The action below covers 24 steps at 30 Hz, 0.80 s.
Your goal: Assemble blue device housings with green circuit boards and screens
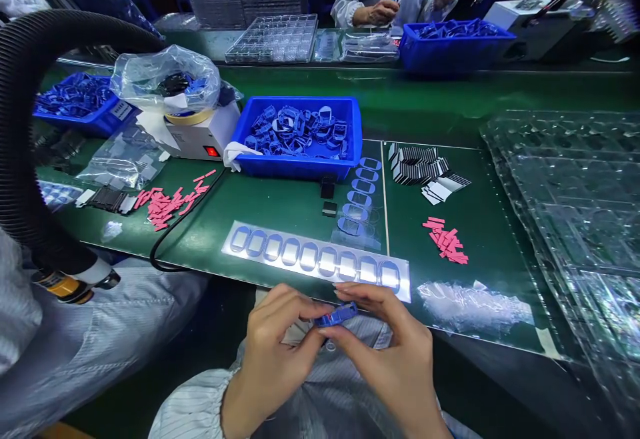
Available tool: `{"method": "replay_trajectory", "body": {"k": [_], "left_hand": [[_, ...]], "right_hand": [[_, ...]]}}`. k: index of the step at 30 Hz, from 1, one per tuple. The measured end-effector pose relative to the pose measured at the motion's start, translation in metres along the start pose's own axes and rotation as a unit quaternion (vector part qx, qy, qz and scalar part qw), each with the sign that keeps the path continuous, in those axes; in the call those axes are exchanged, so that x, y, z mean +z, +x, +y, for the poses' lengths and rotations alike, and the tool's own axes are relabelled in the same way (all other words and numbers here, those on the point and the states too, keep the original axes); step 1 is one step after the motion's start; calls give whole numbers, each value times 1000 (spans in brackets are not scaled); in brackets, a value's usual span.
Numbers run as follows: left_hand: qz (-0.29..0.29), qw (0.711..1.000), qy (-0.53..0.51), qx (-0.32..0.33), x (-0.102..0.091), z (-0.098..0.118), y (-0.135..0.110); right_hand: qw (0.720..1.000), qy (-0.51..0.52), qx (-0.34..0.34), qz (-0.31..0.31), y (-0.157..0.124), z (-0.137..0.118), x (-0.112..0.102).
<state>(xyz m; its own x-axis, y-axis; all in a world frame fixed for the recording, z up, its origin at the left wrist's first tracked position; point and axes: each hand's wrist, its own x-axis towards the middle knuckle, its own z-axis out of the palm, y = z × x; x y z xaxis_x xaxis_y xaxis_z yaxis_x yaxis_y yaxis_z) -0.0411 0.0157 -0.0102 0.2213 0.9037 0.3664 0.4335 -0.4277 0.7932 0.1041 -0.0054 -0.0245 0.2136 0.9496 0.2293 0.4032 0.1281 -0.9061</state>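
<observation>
My left hand (277, 339) and my right hand (385, 352) hold a small blue plastic frame (336, 315) between their fingertips, just below the front edge of the green bench mat (280, 205). Directly ahead lies a glossy film strip (315, 259) carrying a row of blue-edged oval pads, and its near edge is close to my fingers. Beyond it, a blue plastic bin (297, 139) is heaped with similar blue frames. Several oval pads (359, 192) run in a curved line beside the bin. Neither hand touches the strip or the bin.
Pink strips (167, 202) and more pink strips (445, 239) lie on the mat, near black-and-white pads (415, 164). Transparent trays (575, 225) are stacked at right. A black hose (30, 112) arcs at left. Across the bench, a co-worker's hands (383, 12) are near another blue bin (455, 45).
</observation>
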Motion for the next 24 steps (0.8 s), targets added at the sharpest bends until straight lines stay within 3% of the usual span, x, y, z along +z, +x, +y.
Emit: {"method": "replay_trajectory", "body": {"k": [6, 10, 14, 20, 24], "left_hand": [[31, 999, -11, -5, 2, 5, 0], [36, 999, -10, -24, 2, 5, -1], [38, 997, -32, -54, 1, 5, -3], [14, 987, -84, -136, 1, 4, -8], [-18, 985, -93, -141, -4, -1, -7]], "right_hand": [[978, 140, 154, 4, -4, 4, 6], [952, 232, 190, -70, 2, 8, -1], [949, 254, 130, -137, 7, 13, -11], [971, 190, 38, -138, 5, 13, -19], [979, 144, -10, -141, 10, 9, -19]]}}
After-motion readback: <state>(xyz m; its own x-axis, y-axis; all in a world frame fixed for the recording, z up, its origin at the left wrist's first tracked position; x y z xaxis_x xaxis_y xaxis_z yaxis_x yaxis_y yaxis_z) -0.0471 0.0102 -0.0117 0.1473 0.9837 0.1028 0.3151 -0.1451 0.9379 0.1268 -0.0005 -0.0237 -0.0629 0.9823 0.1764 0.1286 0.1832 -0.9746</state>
